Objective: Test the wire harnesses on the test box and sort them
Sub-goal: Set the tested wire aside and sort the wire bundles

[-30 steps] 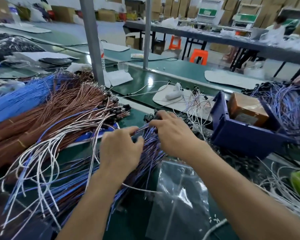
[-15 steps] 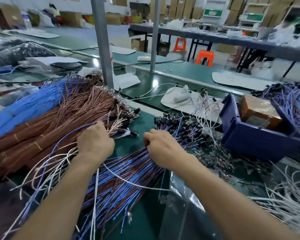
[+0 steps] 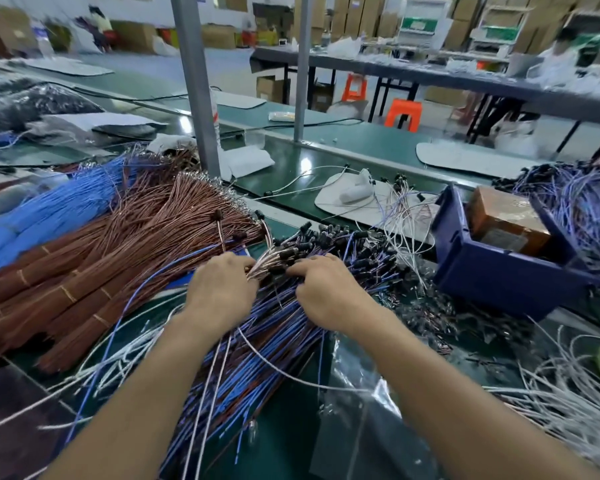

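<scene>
Hundreds of wires are crowding the green bench [image 3: 291, 161]. Copper-brown bundles [image 3: 118, 258] are filling its left side, and the blue-and-brown harnesses [image 3: 257, 358] are fanning out at centre, just short of a navy crate [image 3: 492, 278] on the right. The left hand [image 3: 222, 292] is curling its fingers closed round a thin sheaf of pale wires [image 3: 264, 263]. The right hand [image 3: 329, 296] is bending its fingertips onto the harnesses' black connectors [image 3: 326, 237]; whether it is gripping one is unclear. Bare surface is showing only beyond the pile.
</scene>
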